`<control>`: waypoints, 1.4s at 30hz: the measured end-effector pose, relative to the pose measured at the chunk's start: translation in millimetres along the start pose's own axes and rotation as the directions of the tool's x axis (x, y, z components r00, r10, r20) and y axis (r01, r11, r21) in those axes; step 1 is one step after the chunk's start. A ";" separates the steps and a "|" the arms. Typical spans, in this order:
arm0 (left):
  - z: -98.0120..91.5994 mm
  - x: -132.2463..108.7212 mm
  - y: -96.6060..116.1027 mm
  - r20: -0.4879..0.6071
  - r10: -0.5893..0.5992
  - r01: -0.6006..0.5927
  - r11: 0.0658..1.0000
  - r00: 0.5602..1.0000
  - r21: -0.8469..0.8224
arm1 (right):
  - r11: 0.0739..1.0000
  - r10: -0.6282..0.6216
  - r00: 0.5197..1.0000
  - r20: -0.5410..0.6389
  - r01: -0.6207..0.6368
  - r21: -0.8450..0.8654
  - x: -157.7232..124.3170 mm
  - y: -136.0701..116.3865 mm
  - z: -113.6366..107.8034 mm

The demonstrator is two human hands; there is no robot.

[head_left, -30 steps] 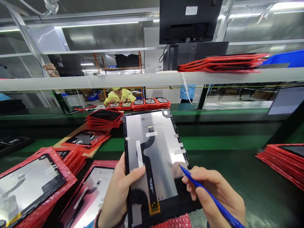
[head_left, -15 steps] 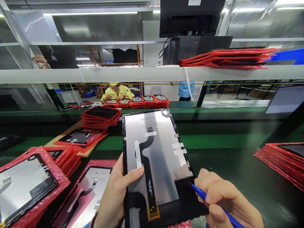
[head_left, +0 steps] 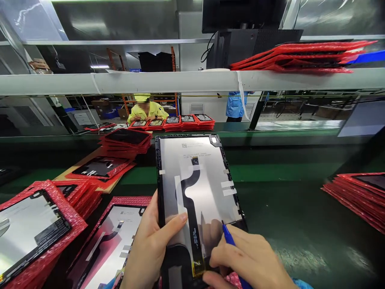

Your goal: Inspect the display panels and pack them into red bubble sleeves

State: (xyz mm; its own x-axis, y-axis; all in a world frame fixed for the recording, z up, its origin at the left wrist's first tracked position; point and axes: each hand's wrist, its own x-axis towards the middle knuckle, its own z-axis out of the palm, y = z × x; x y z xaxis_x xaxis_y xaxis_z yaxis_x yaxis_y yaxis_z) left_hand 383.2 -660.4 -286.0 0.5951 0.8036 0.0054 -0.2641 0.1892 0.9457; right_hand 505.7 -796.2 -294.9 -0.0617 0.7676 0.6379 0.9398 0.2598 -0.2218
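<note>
My left hand is closed on the left edge of a tablet screen panel, thumb flat on its silvery back. A black ribbon cable runs down the panel, with pieces of pale tape around it. My right hand grips a blue pen-like tool with a thin dark tip. That tip is over the lower right of the panel; whether it touches I cannot tell. The panel's lower right corner is hidden by my right hand.
More screen panels in red bubble wrap lie at left, one nearest. Red-wrapped stacks stand at the back left and far right. A white rail crosses ahead. Beyond it, a person in yellow sits at several wrapped panels.
My right hand has moved left and inward over the panel, carrying the blue tool, now more upright. The panel appears slightly straighter. The head view has tilted down a little.
</note>
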 end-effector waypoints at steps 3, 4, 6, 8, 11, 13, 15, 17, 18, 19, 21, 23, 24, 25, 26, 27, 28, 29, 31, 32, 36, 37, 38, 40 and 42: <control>-1.6 -2.4 -3.0 0.042 -0.001 0.000 1.000 0.999 0.025 | 0.999 0.025 0.998 0.061 -0.023 -0.025 1.0 -1.6 4.0; -2.3 -2.8 -4.1 0.062 0.002 -0.004 1.000 0.998 0.026 | 0.999 0.028 0.997 0.068 -0.025 -0.042 0.6 -1.7 5.3; -2.8 -2.8 -6.1 0.094 -0.003 0.001 1.000 0.996 0.025 | 0.998 0.016 0.996 0.090 -0.009 -0.068 -0.6 -0.9 7.4; -1.6 -1.8 -7.6 0.121 -0.033 0.033 0.999 0.992 0.009 | 0.995 0.006 0.993 0.120 0.006 -0.100 -1.7 0.6 8.6; 2.5 1.3 -8.2 0.146 -0.088 0.098 0.994 0.985 -0.058 | 0.989 0.020 0.984 0.176 0.006 -0.147 -2.6 2.1 8.4; 5.1 4.2 -7.9 0.145 -0.113 0.129 0.986 0.983 -0.102 | 0.990 0.032 0.980 0.194 -0.005 -0.141 -3.0 2.7 7.7; 6.6 6.9 -7.7 0.134 -0.121 0.138 0.982 0.984 -0.126 | 0.993 0.042 0.981 0.191 -0.021 -0.112 -3.5 3.2 7.5; 7.0 8.2 -7.8 0.130 -0.129 0.146 0.981 0.983 -0.125 | 0.996 0.054 0.979 0.196 -0.039 -0.082 -4.1 3.7 8.0; 7.0 8.3 -7.8 0.132 -0.133 0.149 0.981 0.982 -0.121 | 0.996 0.066 0.978 0.196 -0.053 -0.071 -4.3 3.8 8.4; 7.0 8.0 -7.9 0.136 -0.138 0.155 0.981 0.981 -0.116 | 0.996 0.078 0.978 0.195 -0.068 -0.060 -4.5 3.8 8.8; 7.2 7.1 -8.3 0.137 -0.140 0.156 0.981 0.981 -0.114 | 0.993 0.108 0.979 0.171 -0.100 -0.058 -4.3 3.2 9.4; 7.8 6.9 -8.9 0.142 -0.133 0.150 0.982 0.981 -0.118 | 0.992 0.120 0.982 0.147 -0.111 -0.064 -3.8 2.3 9.3; 8.1 7.3 -9.3 0.150 -0.135 0.153 0.981 0.979 -0.117 | 0.991 0.122 0.982 0.147 -0.113 -0.068 -3.5 1.8 8.8; 8.4 8.0 -9.7 0.157 -0.141 0.160 0.980 0.977 -0.115 | 0.991 0.124 0.980 0.154 -0.115 -0.066 -3.2 1.4 8.1; 8.5 8.8 -10.0 0.164 -0.145 0.165 0.980 0.976 -0.114 | 0.990 0.135 0.976 0.169 -0.126 -0.065 -2.8 1.2 7.1; 8.6 9.5 -10.2 0.166 -0.149 0.170 0.978 0.975 -0.118 | 0.990 0.139 0.973 0.186 -0.130 -0.056 -2.2 1.1 5.7; 8.5 10.1 -10.1 0.160 -0.150 0.170 0.977 0.976 -0.126 | 0.992 0.127 0.972 0.197 -0.123 -0.034 -1.5 1.2 4.0; 8.4 10.3 -9.6 0.150 -0.143 0.164 0.977 0.978 -0.137 | 0.994 0.109 0.973 0.205 -0.112 0.005 -0.7 1.6 2.0; 8.0 9.7 -7.3 0.132 -0.134 0.154 0.976 0.982 -0.156 | 0.986 0.071 0.980 0.187 -0.097 0.133 0.8 3.3 -2.9; 7.9 9.1 -5.5 0.124 -0.139 0.158 0.974 0.982 -0.163 | 0.971 0.075 0.987 0.145 -0.105 0.215 1.1 4.9 -5.6; 5.8 6.2 3.9 0.082 -0.195 0.206 0.964 0.977 -0.166 | 0.837 0.300 0.922 -0.246 -0.131 0.531 -2.0 16.8 -14.4; 4.6 5.6 5.9 0.069 -0.201 0.210 0.964 0.977 -0.162 | 0.815 0.361 0.860 -0.361 -0.103 0.570 -3.3 20.6 -16.0; 3.2 5.1 7.7 0.055 -0.203 0.210 0.966 0.978 -0.154 | 0.804 0.417 0.791 -0.448 -0.091 0.588 -4.2 24.1 -17.4; 0.0 3.9 10.6 0.026 -0.208 0.210 0.968 0.978 -0.136 | 0.787 0.506 0.679 -0.531 -0.112 0.607 -4.5 28.9 -20.3; -2.4 2.3 13.6 -0.006 -0.210 0.207 0.970 0.978 -0.127 | 0.721 0.596 0.629 -0.498 -0.146 0.678 -2.6 30.3 -22.8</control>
State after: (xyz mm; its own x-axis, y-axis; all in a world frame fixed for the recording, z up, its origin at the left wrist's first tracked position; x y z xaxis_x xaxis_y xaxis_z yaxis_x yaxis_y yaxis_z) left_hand 379.2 -654.6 -273.9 0.6331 0.7491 -0.1949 -0.2294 0.4221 0.8771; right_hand 542.0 -803.7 -286.4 0.6891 0.3460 0.6368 0.4585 0.4723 -0.7528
